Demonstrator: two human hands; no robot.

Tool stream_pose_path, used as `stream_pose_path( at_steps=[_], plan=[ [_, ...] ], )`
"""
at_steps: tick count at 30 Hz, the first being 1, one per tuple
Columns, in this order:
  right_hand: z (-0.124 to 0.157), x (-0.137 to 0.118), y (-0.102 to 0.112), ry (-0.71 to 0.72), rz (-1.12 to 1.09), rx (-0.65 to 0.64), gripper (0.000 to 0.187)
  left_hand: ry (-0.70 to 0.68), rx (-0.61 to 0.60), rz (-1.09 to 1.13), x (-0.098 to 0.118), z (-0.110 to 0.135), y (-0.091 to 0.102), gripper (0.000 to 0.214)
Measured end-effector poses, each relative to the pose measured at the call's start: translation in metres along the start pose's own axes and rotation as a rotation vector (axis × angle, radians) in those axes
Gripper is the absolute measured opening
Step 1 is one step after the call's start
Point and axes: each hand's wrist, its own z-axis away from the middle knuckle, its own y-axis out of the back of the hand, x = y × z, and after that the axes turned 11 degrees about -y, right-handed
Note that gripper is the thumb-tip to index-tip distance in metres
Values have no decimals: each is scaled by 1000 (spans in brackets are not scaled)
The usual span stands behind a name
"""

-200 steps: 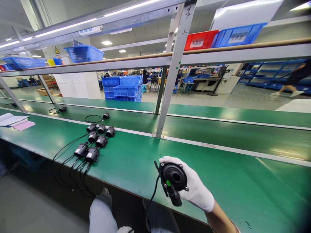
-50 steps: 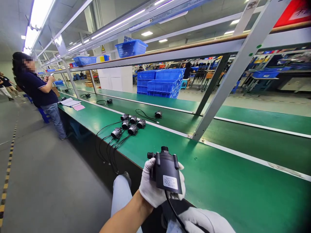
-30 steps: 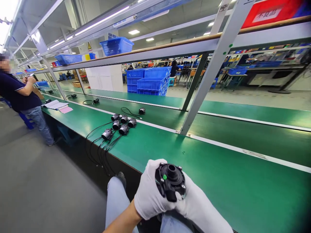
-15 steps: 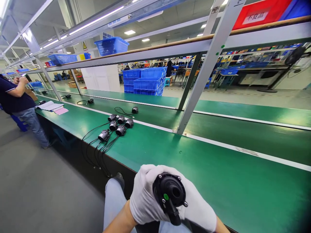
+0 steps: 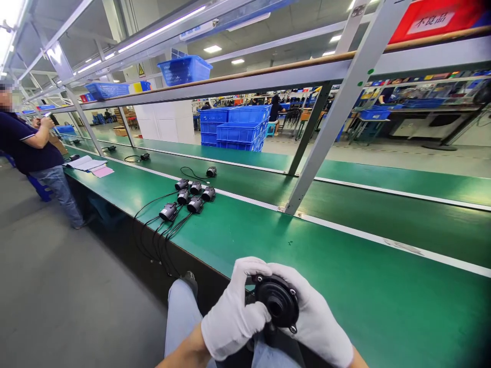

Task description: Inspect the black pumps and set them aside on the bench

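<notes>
A round black pump (image 5: 276,302) with screws round its rim and a central port faces me, held above the near edge of the green bench. My left hand (image 5: 236,314), in a white glove, curls about its left side, with the thumb on the front near the lower spout. My gloved right hand (image 5: 316,319) is wrapped round the right side and back of the pump. The hands hide much of its body. On the bench ahead to the left, several similar black pumps (image 5: 195,204) lie grouped, their cables (image 5: 153,232) hanging over the edge.
The green bench (image 5: 345,276) runs away to the left. A slanted metal post (image 5: 326,122) supports an overhead shelf with a blue basket (image 5: 184,70) and a red bin (image 5: 433,20). Single pumps lie along the belt (image 5: 245,179). A person (image 5: 34,138) stands far left near papers (image 5: 86,163).
My left hand's grip has shifted: the thumb now lies on the pump's front, covering where the green dot showed. The pump is turned slightly. The view has swung a little left.
</notes>
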Motion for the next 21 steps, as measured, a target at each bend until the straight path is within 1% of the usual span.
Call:
stream_pose_path(
  at_steps=[3,5,7,9,10,12,14,17,21],
  plan=[
    [0,3,0,30,-20,-41,54,-28,32,-28,6,1,-5,42],
    [1,7,-1,28,-46,-56,53,-2,44,-43,8,2,-6,44],
    [2,13,-3,13,-78,-53,55,86,52,31,5,4,-3,60],
    [4,21,-5,-17,-115,-67,56,151,86,209,-5,7,2,77],
    [5,25,-5,-32,-138,-81,57,159,109,298,-13,9,5,79],
    [5,32,-5,-55,-185,-119,62,129,146,421,-33,17,11,75],
    [5,34,-5,-73,-212,-164,67,122,139,443,-55,28,13,68],
    [3,28,-4,-95,-219,-225,65,167,117,373,-91,53,13,60],
    [-1,17,-1,-98,-186,-264,61,316,139,178,-133,92,13,58]
  ],
)
